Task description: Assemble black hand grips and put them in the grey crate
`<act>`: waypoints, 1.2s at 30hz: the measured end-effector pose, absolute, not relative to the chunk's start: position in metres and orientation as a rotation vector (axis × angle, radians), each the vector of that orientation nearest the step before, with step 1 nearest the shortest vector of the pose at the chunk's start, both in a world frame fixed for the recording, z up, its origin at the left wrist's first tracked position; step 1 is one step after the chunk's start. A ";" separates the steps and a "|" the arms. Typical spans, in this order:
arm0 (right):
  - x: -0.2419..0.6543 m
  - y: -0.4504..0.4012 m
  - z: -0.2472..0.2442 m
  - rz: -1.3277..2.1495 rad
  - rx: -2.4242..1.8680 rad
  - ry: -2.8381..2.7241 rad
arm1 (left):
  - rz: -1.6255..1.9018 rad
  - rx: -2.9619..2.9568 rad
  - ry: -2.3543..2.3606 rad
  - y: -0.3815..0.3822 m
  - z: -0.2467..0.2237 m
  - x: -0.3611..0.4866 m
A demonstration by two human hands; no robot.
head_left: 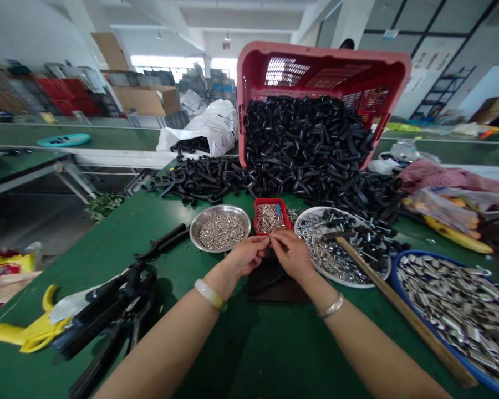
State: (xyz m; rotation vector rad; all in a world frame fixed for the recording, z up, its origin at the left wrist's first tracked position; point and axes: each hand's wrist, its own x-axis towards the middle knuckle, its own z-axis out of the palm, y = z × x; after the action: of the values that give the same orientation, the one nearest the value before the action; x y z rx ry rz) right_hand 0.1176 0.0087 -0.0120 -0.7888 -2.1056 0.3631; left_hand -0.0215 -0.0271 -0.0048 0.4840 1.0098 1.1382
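Two hands are meeting at centre frame, the left hand (247, 255) and right hand (290, 256) holding their grips together just below a red tray (270, 200) of silver pins (268, 219); whether they are clamping anything, nobody could tell.

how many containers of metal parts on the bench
4: steel bowl, red tray just right of it, white plate further right, blue tray at far right. Others may be hidden.

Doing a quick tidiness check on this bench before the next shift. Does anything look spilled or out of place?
The red plastic crate sits tipped over, with its black plastic parts spilled in a heap across the green workbench. A banana also looks out of place beside the hardware.
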 end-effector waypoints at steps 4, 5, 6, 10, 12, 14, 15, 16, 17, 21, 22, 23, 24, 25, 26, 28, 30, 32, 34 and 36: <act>0.123 -0.002 -0.005 0.147 -0.923 -2.410 | 1.123 0.538 1.102 -0.028 -0.008 -0.021; 0.124 -0.004 -0.003 0.147 -0.946 -2.441 | 1.117 0.561 1.125 -0.028 -0.008 -0.021; 0.124 -0.005 -0.001 0.181 -0.949 -2.448 | 1.107 0.584 1.145 -0.028 -0.008 -0.020; 0.129 0.004 0.001 0.612 -0.865 -2.299 | 1.006 0.641 1.151 -0.030 -0.003 -0.019; 0.131 0.010 -0.002 0.885 -0.840 -2.166 | 0.962 0.647 1.110 -0.031 -0.001 -0.019; 0.133 0.015 -0.005 1.111 -0.843 -2.026 | 0.947 0.653 1.072 -0.033 -0.001 -0.020; 0.134 0.016 -0.007 1.193 -0.856 -1.965 | 0.940 0.661 1.068 -0.033 -0.002 -0.021; 0.134 0.016 -0.009 1.254 -0.873 -1.918 | 0.929 0.671 1.073 -0.033 -0.003 -0.022; 0.133 0.016 -0.010 1.300 -0.888 -1.892 | 0.914 0.682 1.084 -0.033 -0.003 -0.024; 0.128 0.016 -0.009 1.385 -0.882 -1.886 | 0.843 0.693 1.083 -0.029 -0.003 -0.029; 0.126 0.017 -0.007 1.367 -0.866 -1.878 | 0.843 0.686 1.064 -0.027 -0.001 -0.030; 0.125 0.018 -0.005 1.320 -0.856 -1.870 | 0.857 0.678 1.051 -0.025 0.001 -0.031; 0.125 0.020 -0.002 1.236 -0.858 -1.866 | 0.884 0.674 1.053 -0.023 0.003 -0.031; 0.127 0.022 0.000 1.113 -0.876 -1.872 | 0.926 0.674 1.074 -0.022 0.005 -0.032; 0.130 0.024 0.002 0.958 -0.910 -1.890 | 0.975 0.683 1.115 -0.020 0.007 -0.033; 0.143 0.026 0.003 0.620 -0.992 -2.001 | 1.063 0.747 1.246 -0.018 0.010 -0.033; 0.160 0.025 -0.002 0.347 -1.082 -2.188 | 1.102 0.876 1.386 -0.019 0.009 -0.032; 0.176 0.020 -0.011 0.213 -1.156 -2.360 | 1.094 1.041 1.491 -0.020 0.005 -0.029; 0.186 0.014 -0.022 0.180 -1.207 -2.421 | 1.073 1.201 1.569 -0.022 -0.001 -0.024; 0.191 0.009 -0.030 0.190 -1.216 -2.427 | 1.027 1.329 1.634 -0.022 -0.006 -0.020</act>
State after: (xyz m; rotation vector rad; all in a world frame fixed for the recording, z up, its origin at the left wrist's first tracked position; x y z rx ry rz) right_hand 0.1907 0.0092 -0.0298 -1.2162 -2.4268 0.1902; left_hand -0.0201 -0.0224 -0.0062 1.3295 1.6336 1.0272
